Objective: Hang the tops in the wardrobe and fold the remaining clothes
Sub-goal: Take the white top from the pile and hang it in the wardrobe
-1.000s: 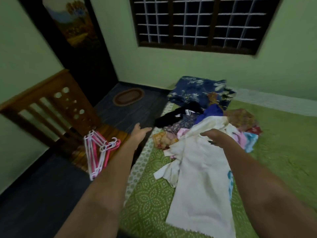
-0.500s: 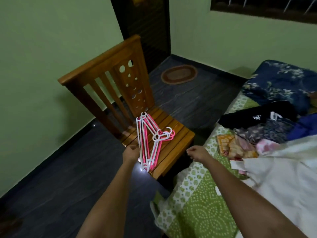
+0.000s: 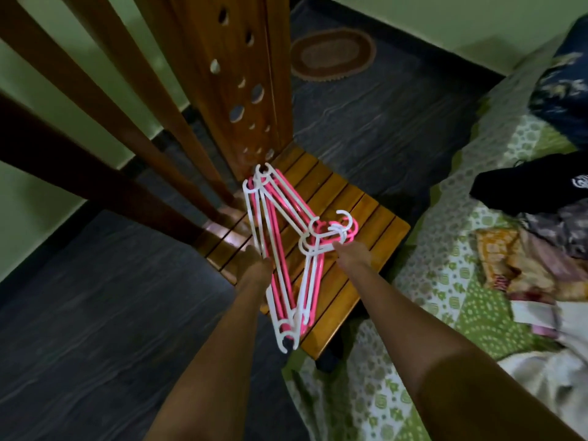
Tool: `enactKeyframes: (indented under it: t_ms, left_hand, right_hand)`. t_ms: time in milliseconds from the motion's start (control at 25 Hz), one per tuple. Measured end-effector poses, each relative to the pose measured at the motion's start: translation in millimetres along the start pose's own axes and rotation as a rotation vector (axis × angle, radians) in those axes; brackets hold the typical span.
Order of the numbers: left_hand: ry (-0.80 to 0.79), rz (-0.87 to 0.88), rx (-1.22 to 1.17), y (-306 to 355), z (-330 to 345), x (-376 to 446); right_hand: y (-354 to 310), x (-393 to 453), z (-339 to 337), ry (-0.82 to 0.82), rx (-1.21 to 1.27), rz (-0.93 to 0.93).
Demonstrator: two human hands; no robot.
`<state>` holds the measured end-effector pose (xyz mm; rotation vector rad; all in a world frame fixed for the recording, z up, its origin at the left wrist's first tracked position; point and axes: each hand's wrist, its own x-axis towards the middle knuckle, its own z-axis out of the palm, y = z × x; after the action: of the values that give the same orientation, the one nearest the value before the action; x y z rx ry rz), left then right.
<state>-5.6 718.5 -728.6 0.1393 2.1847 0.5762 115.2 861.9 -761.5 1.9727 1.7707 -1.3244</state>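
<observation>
The left hand [image 3: 254, 265] fingers touch the stack of pink and white hangers [image 3: 283, 246] on the wooden chair [image 3: 334, 198] at frame centre; the right hand [image 3: 351, 254] pinches a hook; a moment ago it was still over the clothes [image 3: 525, 218] on the bed [image 3: 445, 297] at right. I judge hanging starts once one hanger is freed.
</observation>
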Motion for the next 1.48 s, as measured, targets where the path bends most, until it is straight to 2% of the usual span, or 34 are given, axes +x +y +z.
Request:
enactKeyframes:
  t_ms: [160,320,440,600,680,800,920,1040,1120,1200,1280,1360,1400,1480]
  left_hand:
    - [-0.076,-0.099,-0.064,-16.6,16.6,42.6]
    - [-0.058,-0.122,-0.062,-11.9,9.4,42.0]
    - [-0.120,-0.144,-0.100,-3.0,2.9,20.3]
    - [-0.056,-0.058,-0.247,21.4,5.9,-21.5]
    - [-0.127,0.004,-0.259,45.6,19.0,-59.6]
    - [-0.272,0.141,-0.170,81.7,66.3,-120.7]
    - [-0.410,0.198,-0.251,119.9,144.9,-186.6]
    - [-0.504,0.222,-0.180,155.0,241.5,-256.8]
    - [-0.558,0.364,-0.008,172.9,310.8,-299.4]
    - [-0.551,0.681,0.336,187.3,376.1,-331.9]
    - [-0.472,0.999,0.807,201.0,433.3,-360.6]
    - [-0.340,1.245,1.130,215.8,482.7,-379.3]
    - [-0.268,1.308,1.250,224.9,498.1,-386.5]
    - [-0.161,1.318,1.484,239.0,523.8,-383.2]
  right_hand:
    - [-1.8,12.0,15.9,0.094,0.132,0.092]
    - [1.7,11.4,5.3,-0.072,0.372,0.112]
    - [5.4,-3.1,-10.6,-0.071,0.420,0.073]
    - [35.9,-27.6,-59.9,-0.036,0.626,-0.094]
    - [60.4,-38.5,-96.8,-0.006,0.731,-0.165]
    - [104.8,-63.7,-161.8,0.011,0.950,-0.164]
    - [164.3,-89.0,-225.5,-0.025,1.113,-0.152]
    - [255.7,-98.5,-292.1,0.128,1.095,-0.142]
    - [327.1,-100.1,-345.5,0.236,1.178,-0.097]
    - [396.0,-100.1,-397.9,0.359,1.240,-0.023]
    - [457.7,-98.5,-441.3,0.479,1.285,0.031]
    - [514.3,-92.6,-472.3,0.542,1.309,0.065]
    - [535.7,-90.9,-482.7,0.554,1.302,0.083]
    - [569.2,-88.5,-495.8,0.550,1.266,0.112]
